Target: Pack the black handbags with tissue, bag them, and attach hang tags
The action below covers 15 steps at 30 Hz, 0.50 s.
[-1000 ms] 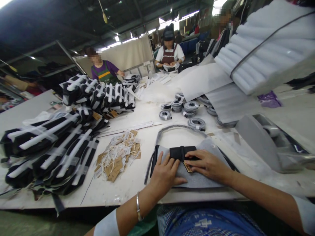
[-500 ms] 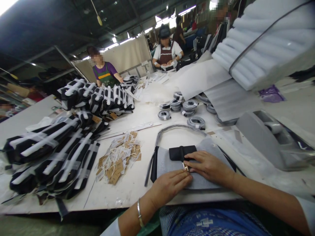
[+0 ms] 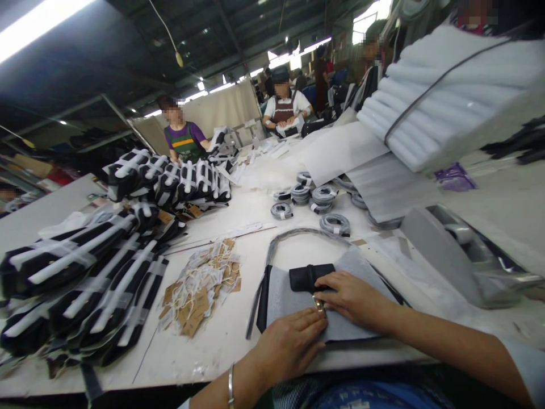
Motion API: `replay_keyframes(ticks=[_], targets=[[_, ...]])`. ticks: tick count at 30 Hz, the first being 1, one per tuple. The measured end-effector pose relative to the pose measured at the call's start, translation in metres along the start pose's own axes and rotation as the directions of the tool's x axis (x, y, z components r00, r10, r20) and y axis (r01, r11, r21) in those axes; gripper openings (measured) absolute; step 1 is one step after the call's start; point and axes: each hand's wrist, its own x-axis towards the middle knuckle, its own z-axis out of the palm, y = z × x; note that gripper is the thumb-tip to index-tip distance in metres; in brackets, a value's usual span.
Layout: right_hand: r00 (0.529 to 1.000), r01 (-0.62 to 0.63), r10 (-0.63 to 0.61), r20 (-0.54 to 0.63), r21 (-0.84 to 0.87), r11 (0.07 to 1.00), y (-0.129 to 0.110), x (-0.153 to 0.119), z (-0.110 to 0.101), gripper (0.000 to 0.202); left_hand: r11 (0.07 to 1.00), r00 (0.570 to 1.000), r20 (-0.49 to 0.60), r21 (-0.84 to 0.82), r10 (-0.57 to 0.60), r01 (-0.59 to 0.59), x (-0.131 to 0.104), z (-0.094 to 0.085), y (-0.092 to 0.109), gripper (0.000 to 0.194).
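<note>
A handbag (image 3: 272,301) lies flat before me, its front covered by grey-white protective sheet. A black flap tab (image 3: 300,279) shows at its upper middle, with a gold-coloured metal clasp (image 3: 318,305) below. The wrapped handle (image 3: 293,232) arches away from me. My right hand (image 3: 351,298) bends over the tab and clasp, fingertips closed at the metal; its thumb is mostly hidden. Stretched flat on the covered front, my left hand (image 3: 293,341) has its fingers together and their tips just below the clasp.
Stacked black bags with white padding (image 3: 80,261) fill the left. Paper tags with strings (image 3: 204,289) are heaped beside the handbag. Beyond it are coiled wrapped straps (image 3: 334,224). A grey tape dispenser (image 3: 451,255) and strapped foam sheets (image 3: 443,96) stand right. Co-workers (image 3: 185,136) are across the table.
The view has shifted slightly, so the table and handbag appear lower. Both hands keep nearly the same places at the clasp. The co-worker in purple sleeves now has a wrapped piece raised.
</note>
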Motion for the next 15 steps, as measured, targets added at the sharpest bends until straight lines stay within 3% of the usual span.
replay_keyframes(ticks=[4, 7, 9, 12, 15], targets=[[0.981, 0.145, -0.142, 0.130, -0.008, 0.989, 0.003, 0.020, -0.002, 0.015, 0.999, 0.999, -0.050, 0.040, 0.018, -0.016, -0.001, 0.003, -0.003, 0.043], [0.963, 0.194, -0.184, 0.197, -0.035, 0.980, 0.010, 0.034, -0.003, 0.015, 0.985, 0.985, -0.131, 0.152, 0.108, -0.088, 0.000, 0.012, -0.013, 0.043], [0.958, 0.198, -0.180, 0.222, -0.058, 0.979, 0.011, 0.039, -0.003, 0.016, 0.946, 0.947, -0.216, 0.274, 0.238, -0.175, 0.001, 0.023, -0.025, 0.039], [0.964, 0.161, -0.133, 0.231, -0.106, 0.981, 0.001, 0.037, 0.000, 0.011, 0.840, 0.843, -0.312, 0.477, 0.438, -0.260, 0.005, 0.044, -0.044, 0.038], [0.981, 0.023, 0.009, 0.195, -0.162, 0.986, -0.015, 0.031, 0.002, 0.012, 0.777, 0.776, -0.384, 0.595, 0.501, -0.207, 0.009, 0.070, -0.050, 0.027]])
